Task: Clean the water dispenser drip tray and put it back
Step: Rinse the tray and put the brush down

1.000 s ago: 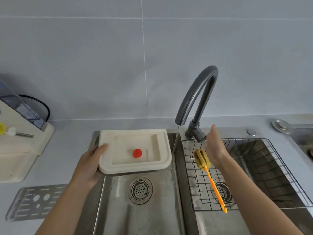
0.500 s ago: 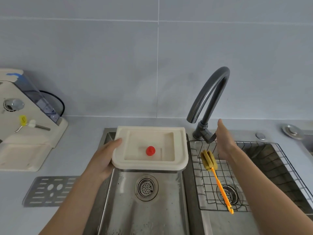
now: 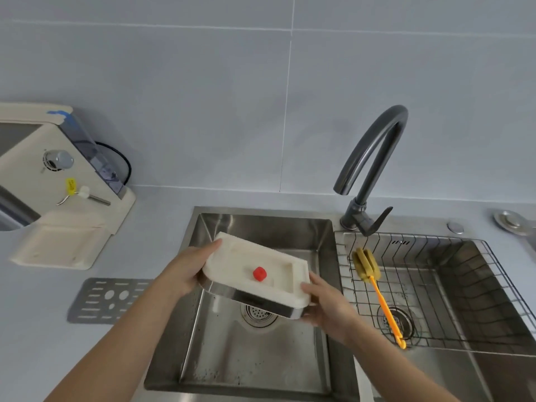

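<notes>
Head view.
Drip tray: cream plastic, red float at centre, steel underside; held tilted above the left sink basin, over the drain.
Left hand: grips the tray's left end, thumb on the top rim.
Right hand: holds the tray's near right corner, fingers curled beneath; how far they wrap cannot be told.
Faucet: dark grey, arched, behind the divider.
Bottle brush: yellow head, orange handle, lying on the wire rack in the right basin.
Water dispenser: cream, on the counter at left.
Perforated metal grate: flat on the counter, beside the sink.
</notes>
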